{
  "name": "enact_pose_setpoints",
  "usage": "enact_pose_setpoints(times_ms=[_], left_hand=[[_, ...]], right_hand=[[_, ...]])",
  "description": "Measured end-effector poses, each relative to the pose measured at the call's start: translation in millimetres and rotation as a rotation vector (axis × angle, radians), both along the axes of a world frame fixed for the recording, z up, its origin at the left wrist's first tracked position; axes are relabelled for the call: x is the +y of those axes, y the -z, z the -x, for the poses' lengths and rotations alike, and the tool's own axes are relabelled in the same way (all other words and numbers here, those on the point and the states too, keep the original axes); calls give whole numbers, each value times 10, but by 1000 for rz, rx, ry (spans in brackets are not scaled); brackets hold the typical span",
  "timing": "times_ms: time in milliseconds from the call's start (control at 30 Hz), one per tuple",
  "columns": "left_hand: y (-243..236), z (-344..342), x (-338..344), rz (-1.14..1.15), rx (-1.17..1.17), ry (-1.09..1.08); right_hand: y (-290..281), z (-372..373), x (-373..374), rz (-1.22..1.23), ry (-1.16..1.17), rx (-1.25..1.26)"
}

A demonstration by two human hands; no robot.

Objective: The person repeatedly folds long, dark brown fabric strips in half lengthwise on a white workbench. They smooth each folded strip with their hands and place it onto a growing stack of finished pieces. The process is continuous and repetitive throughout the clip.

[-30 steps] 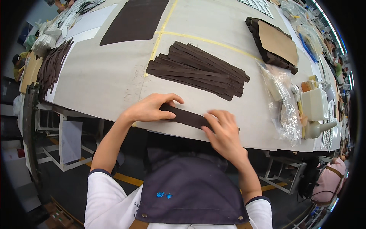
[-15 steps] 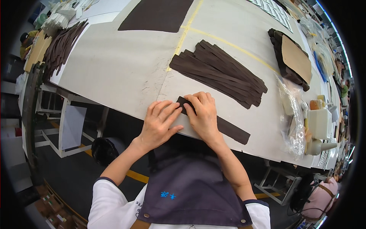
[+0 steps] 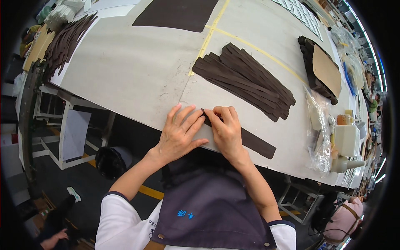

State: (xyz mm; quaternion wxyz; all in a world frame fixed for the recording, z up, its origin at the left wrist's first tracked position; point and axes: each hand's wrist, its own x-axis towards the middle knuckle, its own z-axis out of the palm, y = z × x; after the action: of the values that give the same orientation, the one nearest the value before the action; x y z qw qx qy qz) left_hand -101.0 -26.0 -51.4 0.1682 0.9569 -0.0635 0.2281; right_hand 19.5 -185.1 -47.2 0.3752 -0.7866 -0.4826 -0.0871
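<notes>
A long dark brown strip [image 3: 258, 141] lies along the table's near edge. My left hand [image 3: 180, 135] rests at its left end with fingers spread, the index fingertip touching it. My right hand [image 3: 226, 133] is closed on that same end, thumb and fingers pinched on the material; what is under the fingertips is partly hidden. Beyond both hands lies a fanned pile of similar strips [image 3: 246, 81].
A dark rectangular piece [image 3: 175, 12] lies at the back, more strips [image 3: 68, 39] at the left. At right are a board-topped bundle [image 3: 327, 66], plastic bag [image 3: 316, 141] and white container [image 3: 346, 141]. A co-worker's shoe [image 3: 74, 194] and hand [image 3: 61, 235] show lower left.
Since a second ago both hands have come together at the strip's left end, the right pinching there. The view has shifted. A co-worker's leg and hand have appeared at lower left.
</notes>
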Motion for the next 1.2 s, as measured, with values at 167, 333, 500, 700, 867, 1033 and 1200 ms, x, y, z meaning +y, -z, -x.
enact_pose_setpoints(times_ms=[167,333,500,700,867,1033,1200], left_hand=[[81,42,11,-12,-30,-10],[87,65,20,-5,-37,-13],[-43,36,-18,-8,42,-20],[-115,-7,-32,-82,97,-5],[-138,-21,-37,-146,70,-39],[-202,-115,-37,-241,67,-29],[-217,-110,-6,-309,108,0]], right_hand=[[22,8,-9,28,-27,-30],[5,9,-1,43,-47,-78],[-46,62,26,161,-28,-246],[-212,-61,-102,237,-129,-170],[-195,-244,-726,46,-129,-5],[-213,-308,-1250,152,-177,-201],[-233,-385,-1498,185,-218,-268]])
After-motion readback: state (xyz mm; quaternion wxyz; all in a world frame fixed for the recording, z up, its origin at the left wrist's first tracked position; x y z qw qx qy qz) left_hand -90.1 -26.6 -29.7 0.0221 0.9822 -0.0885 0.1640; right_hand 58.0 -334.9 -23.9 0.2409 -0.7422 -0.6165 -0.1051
